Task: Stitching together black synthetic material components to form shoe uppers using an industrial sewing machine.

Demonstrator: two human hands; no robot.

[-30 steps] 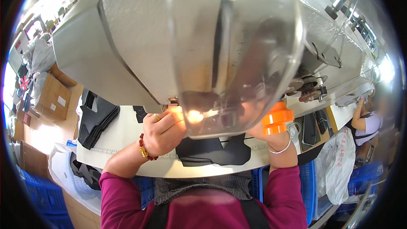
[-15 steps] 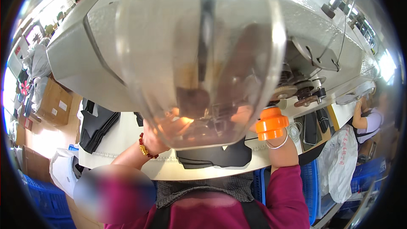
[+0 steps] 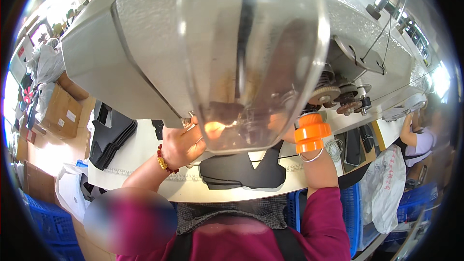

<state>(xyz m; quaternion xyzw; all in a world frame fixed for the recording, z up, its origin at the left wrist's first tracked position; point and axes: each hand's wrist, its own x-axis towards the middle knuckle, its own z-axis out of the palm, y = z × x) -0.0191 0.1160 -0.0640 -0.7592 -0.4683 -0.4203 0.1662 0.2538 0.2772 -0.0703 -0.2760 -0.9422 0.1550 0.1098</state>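
A large grey sewing machine (image 3: 135, 53) with a clear plastic shield (image 3: 251, 67) fills the upper view. My left hand (image 3: 181, 145), wearing a red bead bracelet, is closed with bent fingers by the machine head's lower edge. Its fingertips show blurred through the shield, and what they pinch I cannot make out. Across from it, my right hand (image 3: 279, 123) reaches in under the machine. The shield and an orange ridged plastic piece (image 3: 311, 133) mostly cover its fingers. Black flat cut pieces (image 3: 229, 169) with a V-shaped notch lie on the pale table between my forearms.
A stack of black cut pieces (image 3: 111, 135) sits at the table's left. To the right lie a phone (image 3: 352, 146) and a coiled white cable (image 3: 333, 149). Blue crates (image 3: 50, 222) and a cardboard box (image 3: 60, 111) stand around. Another person (image 3: 420, 140) is at far right.
The shield's lower end has shifted up and rightward in view. My left hand now shows more outside it, fingers more bent. More of the black pieces and their notch is visible.
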